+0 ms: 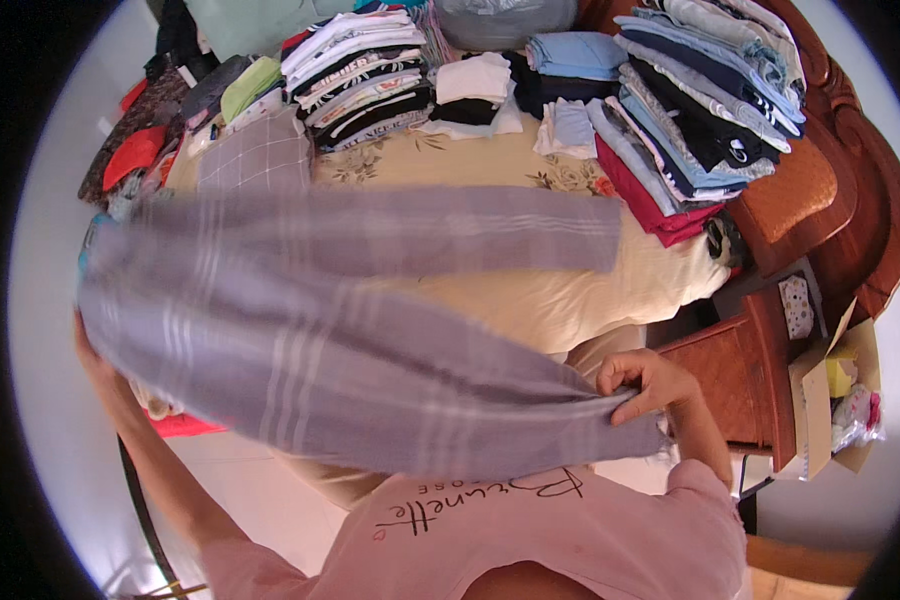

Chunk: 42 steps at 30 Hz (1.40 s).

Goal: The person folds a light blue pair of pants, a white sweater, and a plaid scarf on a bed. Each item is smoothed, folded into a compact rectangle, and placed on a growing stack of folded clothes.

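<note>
Grey-mauve plaid pants (pixel 360 337) with white stripes stretch across the view in front of my chest, blurred in parts. At one leg's hem, my right hand (pixel 652 386) pinches the cloth between thumb and fingers. The other leg extends rightward over the bed, farther from me. My left hand (pixel 94 349) is at the waist end on the far left; its fingers are mostly hidden behind the cloth, which it holds up.
Beyond the pants, a bed (pixel 457 161) with a floral cream sheet bears folded clothes: a tall stack (pixel 360 82) at back left and another (pixel 690 120) at right. A carved wooden headboard (pixel 862 172), a wooden nightstand (pixel 720 382) and an open cardboard box (pixel 814 412) stand at right.
</note>
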Tool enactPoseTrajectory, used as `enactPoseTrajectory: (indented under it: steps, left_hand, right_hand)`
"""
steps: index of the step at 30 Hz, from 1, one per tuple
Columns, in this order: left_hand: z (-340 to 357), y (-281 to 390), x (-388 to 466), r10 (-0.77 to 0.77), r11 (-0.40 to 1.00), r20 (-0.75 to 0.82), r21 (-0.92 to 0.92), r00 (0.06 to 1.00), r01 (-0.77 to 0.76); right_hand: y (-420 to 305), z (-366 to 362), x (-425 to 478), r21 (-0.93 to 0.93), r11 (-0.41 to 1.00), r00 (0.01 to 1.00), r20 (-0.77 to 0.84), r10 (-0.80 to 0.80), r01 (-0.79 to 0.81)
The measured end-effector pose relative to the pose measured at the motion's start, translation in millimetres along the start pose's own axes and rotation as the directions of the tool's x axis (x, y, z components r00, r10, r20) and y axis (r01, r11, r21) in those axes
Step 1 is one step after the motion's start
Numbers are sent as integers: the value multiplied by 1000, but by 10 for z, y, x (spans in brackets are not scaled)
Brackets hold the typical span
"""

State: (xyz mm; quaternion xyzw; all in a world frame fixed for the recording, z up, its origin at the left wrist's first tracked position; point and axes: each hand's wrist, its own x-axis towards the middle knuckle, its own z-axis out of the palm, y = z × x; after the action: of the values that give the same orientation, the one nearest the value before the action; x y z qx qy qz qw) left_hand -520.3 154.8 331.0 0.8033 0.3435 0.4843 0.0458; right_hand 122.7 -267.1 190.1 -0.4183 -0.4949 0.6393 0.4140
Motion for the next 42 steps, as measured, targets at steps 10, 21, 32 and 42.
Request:
enactPoseTrajectory:
  steps: [10, 21, 32, 42]
  left_hand:
    - [-598, -321, -1750, -956, 220, -161, -946, 245, 238]
    - [-983, -461, -2304, -930, 265, -175, -928, 322, 262]
    - [-563, 637, -1419, -571, -144, 199, -979, 796, 142]
    - [-248, 138, -1607, -872, 312, -214, -936, 441, 164]
  right_hand:
    - [-319, -336, 773, -416, 898, 963, -269, 31, -145]
    - [1176, 974, 2312, -809, 564, 973, 36, -230, 163]
    - [1243, 2817, 3911, -316, 921, 932, 346, -110, 226]
    - [1015, 1519, 2083, -509, 856, 877, 369, 308, -87]
